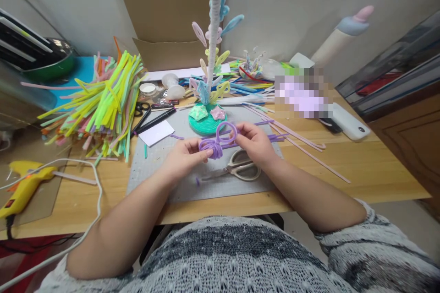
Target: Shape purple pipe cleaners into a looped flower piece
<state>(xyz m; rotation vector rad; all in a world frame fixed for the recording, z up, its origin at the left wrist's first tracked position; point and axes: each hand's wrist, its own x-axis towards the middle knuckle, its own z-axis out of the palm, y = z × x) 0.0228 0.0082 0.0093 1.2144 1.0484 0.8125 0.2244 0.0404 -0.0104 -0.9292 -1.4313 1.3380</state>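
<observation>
Between my two hands is a purple pipe-cleaner piece (216, 149), a gathered bunch with a round loop standing up from it. My left hand (189, 155) pinches the bunch at its left side, thumb in front. On the other side, the fingers of my right hand (252, 139) close on the right edge of the loop. Purple pipe cleaners (278, 137) lie on the mat behind my right hand. Below the piece rest scissors (240, 168) with pale handles, blades pointing left. Just behind stands a green round base (202, 123) carrying a white wrapped stem (213, 32) with pastel loop petals.
A grey cutting mat (151, 178) covers the middle of the wooden table. To the left are a heap of pipe cleaners (110, 100), black pens (156, 120), a white card (156, 133) and a yellow glue gun (24, 185) with its cord. Pink pipe cleaners (309, 155) lie right.
</observation>
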